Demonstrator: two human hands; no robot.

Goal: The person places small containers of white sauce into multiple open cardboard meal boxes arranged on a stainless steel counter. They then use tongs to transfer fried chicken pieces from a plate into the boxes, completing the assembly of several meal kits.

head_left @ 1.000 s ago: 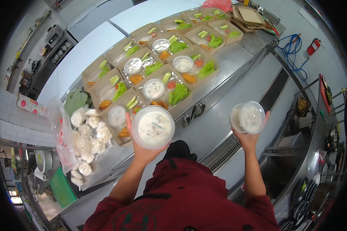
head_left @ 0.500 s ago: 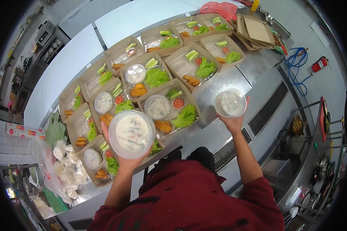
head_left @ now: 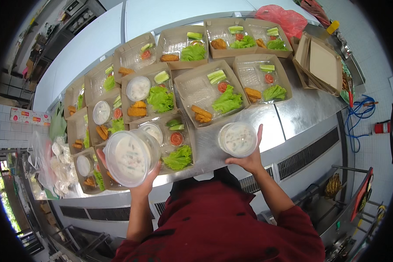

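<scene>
My left hand is wrapped round clear round tubs of creamy white mix with coloured bits; they look stacked and are held above the near boxes. In my right hand is a smaller-looking clear tub of the same white mix, over the steel table's near edge. Just beyond it stands an open cardboard box with cucumber, tomato, lettuce and fried pieces, its left part holding no tub. The box between my hands has a tub, partly hidden by the one in my left hand.
Several more open food boxes stand in rows, some with a white tub inside. Stacked cardboard trays and a red plastic bag lie at the far right. Knotted plastic bags sit at the left end of the steel table.
My right hand has moved left with its tub, towards the boxes. My left hand has moved slightly left with its tubs. The whole view has turned and shifted.
</scene>
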